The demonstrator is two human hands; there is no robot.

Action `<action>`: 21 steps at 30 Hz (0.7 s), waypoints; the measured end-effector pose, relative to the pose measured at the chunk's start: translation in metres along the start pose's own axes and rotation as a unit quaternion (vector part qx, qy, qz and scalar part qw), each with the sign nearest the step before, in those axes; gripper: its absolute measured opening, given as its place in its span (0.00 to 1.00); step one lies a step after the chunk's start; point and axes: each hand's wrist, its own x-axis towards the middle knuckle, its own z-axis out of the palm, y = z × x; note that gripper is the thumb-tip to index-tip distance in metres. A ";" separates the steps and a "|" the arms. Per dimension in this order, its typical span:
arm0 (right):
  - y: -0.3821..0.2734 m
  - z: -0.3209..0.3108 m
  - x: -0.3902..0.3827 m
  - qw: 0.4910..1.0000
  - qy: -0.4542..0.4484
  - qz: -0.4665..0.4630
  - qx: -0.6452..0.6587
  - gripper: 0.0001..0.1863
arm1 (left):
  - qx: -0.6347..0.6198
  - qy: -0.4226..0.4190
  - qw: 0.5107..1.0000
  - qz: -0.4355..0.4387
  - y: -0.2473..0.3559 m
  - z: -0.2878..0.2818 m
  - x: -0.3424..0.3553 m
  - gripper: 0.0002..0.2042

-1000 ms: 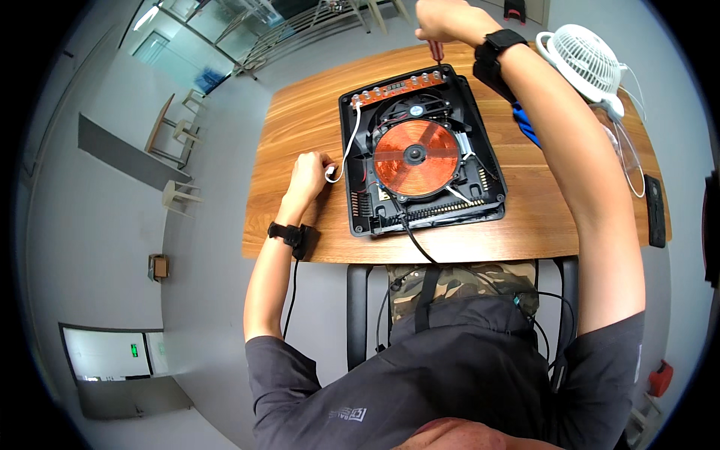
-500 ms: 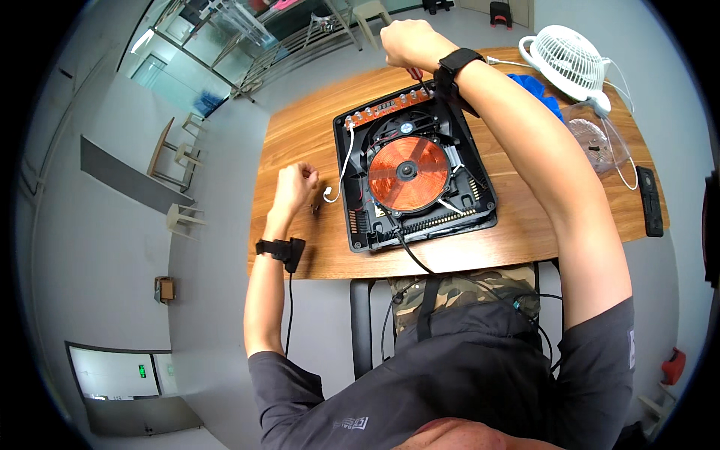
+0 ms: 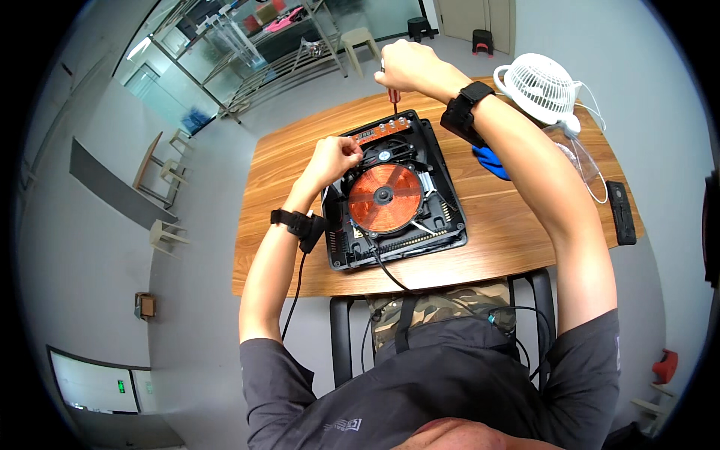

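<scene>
An opened induction cooker (image 3: pixel 420 234) lies on the table, its black housing showing a round copper coil (image 3: pixel 385 197) and a black cooling fan. Along its far edge runs an orange circuit board (image 3: pixel 380 132) with several small round parts. My right hand (image 3: pixel 412 67) is closed round a screwdriver (image 3: pixel 394 96) with a red handle, held upright, its shaft down at the far edge by the board. My left hand (image 3: pixel 335 160) is over the cooker's far left part, fingers pinched near the board's left end. Whatever is between those fingers is hidden. A white cable shows partly beneath that wrist.
On the wooden table (image 3: pixel 277 161), a white fan (image 3: pixel 538 86) stands at the far right, with a blue cloth-like item (image 3: pixel 491 163) and a clear plastic bag (image 3: pixel 566 142) nearby. A black flat object (image 3: pixel 621 213) lies at the right edge. A black cord runs from the cooker toward my lap.
My left hand has moved from the bare table left of the cooker to the board's left end. The right hand still grips the screwdriver, now more upright. The whole view has shifted slightly.
</scene>
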 end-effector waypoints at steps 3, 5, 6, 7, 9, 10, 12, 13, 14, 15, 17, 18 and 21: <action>-0.005 -0.016 -0.015 1.000 0.005 -0.023 0.007 0.19 | 0.014 -0.005 1.000 -0.008 0.016 0.012 0.005 0.06; -0.010 -0.028 -0.027 1.000 -0.008 -0.024 0.010 0.18 | 0.036 -0.004 0.999 0.013 0.019 0.018 0.008 0.07; -0.010 -0.028 -0.029 0.999 -0.002 -0.041 0.016 0.18 | 0.044 0.002 0.998 0.033 0.014 0.023 0.009 0.07; -0.013 -0.028 -0.032 0.998 0.002 -0.053 0.023 0.19 | 0.052 0.008 0.997 0.054 0.011 0.027 0.009 0.07; -0.017 -0.029 -0.041 0.997 0.012 -0.068 0.035 0.19 | 0.042 -0.004 0.998 0.053 0.015 0.031 0.009 0.08; -0.018 -0.028 -0.045 0.996 0.006 -0.083 0.042 0.22 | 0.035 -0.011 0.998 0.052 0.013 0.033 0.008 0.08; -0.021 -0.026 -0.051 0.994 0.006 -0.099 0.050 0.22 | 0.023 -0.020 0.998 0.047 0.018 0.035 0.004 0.09; -0.024 -0.025 -0.054 0.993 0.006 -0.107 0.055 0.22 | 0.020 -0.027 0.998 0.048 0.018 0.037 0.004 0.08; -0.026 -0.024 -0.057 0.992 0.006 -0.113 0.056 0.22 | 0.018 -0.032 0.998 0.049 0.018 0.038 0.004 0.08; -0.028 -0.023 -0.059 0.991 0.008 -0.116 0.061 0.22 | 0.015 -0.037 0.998 0.050 0.018 0.039 0.003 0.08; -0.032 -0.020 -0.064 0.990 0.011 -0.122 0.070 0.22 | 0.020 -0.036 0.998 0.056 0.023 0.039 0.001 0.07; -0.034 -0.017 -0.063 0.990 0.006 -0.122 0.073 0.22 | 0.022 -0.036 0.997 0.059 0.025 0.039 -0.001 0.07; -0.042 -0.013 -0.067 0.987 0.010 -0.140 0.074 0.22 | 0.021 -0.045 0.995 0.090 0.015 0.043 0.001 0.06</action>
